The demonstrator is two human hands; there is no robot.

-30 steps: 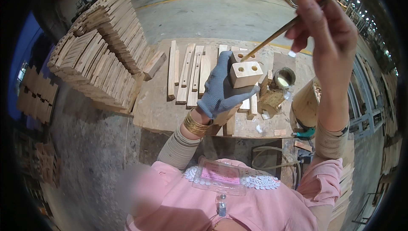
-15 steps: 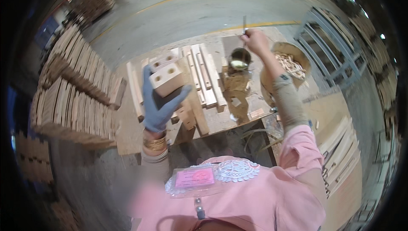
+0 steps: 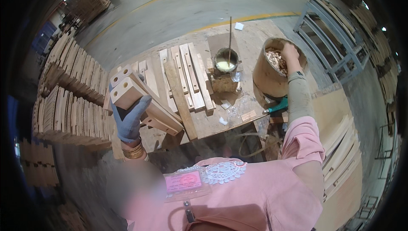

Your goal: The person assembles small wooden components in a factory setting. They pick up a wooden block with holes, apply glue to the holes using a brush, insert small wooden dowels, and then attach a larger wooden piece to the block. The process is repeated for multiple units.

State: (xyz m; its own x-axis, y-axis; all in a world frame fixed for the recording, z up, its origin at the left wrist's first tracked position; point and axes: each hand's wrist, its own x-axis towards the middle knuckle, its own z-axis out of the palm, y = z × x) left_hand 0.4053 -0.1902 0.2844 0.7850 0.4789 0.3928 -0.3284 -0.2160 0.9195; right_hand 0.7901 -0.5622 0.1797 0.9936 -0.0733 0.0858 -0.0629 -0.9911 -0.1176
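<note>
My left hand (image 3: 128, 118), in a blue-grey glove, is closed round wooden bars (image 3: 127, 96) tilted with their ends up. Two round holes show in each of the two end faces. My bare right hand (image 3: 290, 54) reaches into a round tan bucket (image 3: 272, 82) of small wooden dowels (image 3: 275, 61); its fingers are mostly hidden there. Left of the bucket stands a dark pot (image 3: 221, 56) holding pale liquid, probably glue. A thin stick (image 3: 230, 39) stands upright in it.
Drilled wooden strips (image 3: 187, 73) lie on the worktable (image 3: 250, 46). A teal-handled tool (image 3: 278, 105) lies below the bucket. Tall stacks of wooden pieces (image 3: 72, 112) stand at the left. A grey metal rack (image 3: 329, 39) stands at the far right, and more strips (image 3: 340, 158) lie near right.
My right hand has let go of the stick, which now stands in the pot, and moved right into the bucket. My left hand has shifted left with the wooden bars.
</note>
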